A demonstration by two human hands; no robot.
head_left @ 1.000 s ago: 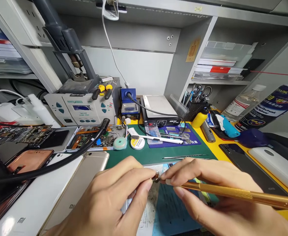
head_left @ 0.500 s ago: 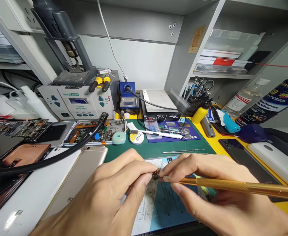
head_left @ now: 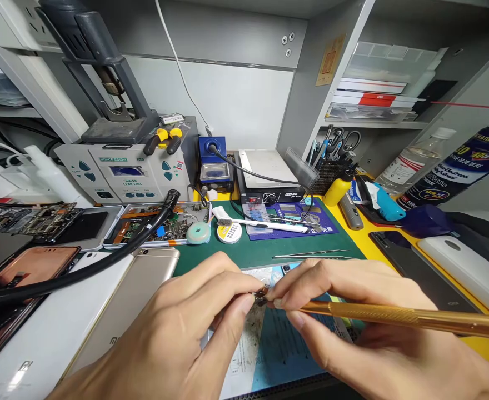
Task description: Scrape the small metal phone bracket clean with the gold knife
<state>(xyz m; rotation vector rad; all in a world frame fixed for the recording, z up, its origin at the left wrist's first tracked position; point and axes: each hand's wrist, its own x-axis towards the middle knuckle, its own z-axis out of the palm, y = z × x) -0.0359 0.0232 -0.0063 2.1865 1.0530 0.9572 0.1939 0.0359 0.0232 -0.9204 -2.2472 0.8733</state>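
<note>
Left hand [head_left: 186, 322] pinches a tiny electronic part [head_left: 262, 293]; at its three o'clock, right hand [head_left: 365, 283] clamps a gold-handled tool [head_left: 382, 315], finger grips unchanged from a second earlier, view tipped lower.

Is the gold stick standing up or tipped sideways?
Tipped sideways: the gold stick runs across the picture, held in the fingers of the right hand, its back end reaching the right edge.

"QUICK" + "LEAD FREE" on grey stn [head_left: 144, 180], "OPEN" on red box lbl [head_left: 377, 99], partly hidden "MI" on gold ph. [head_left: 144, 278]
</note>
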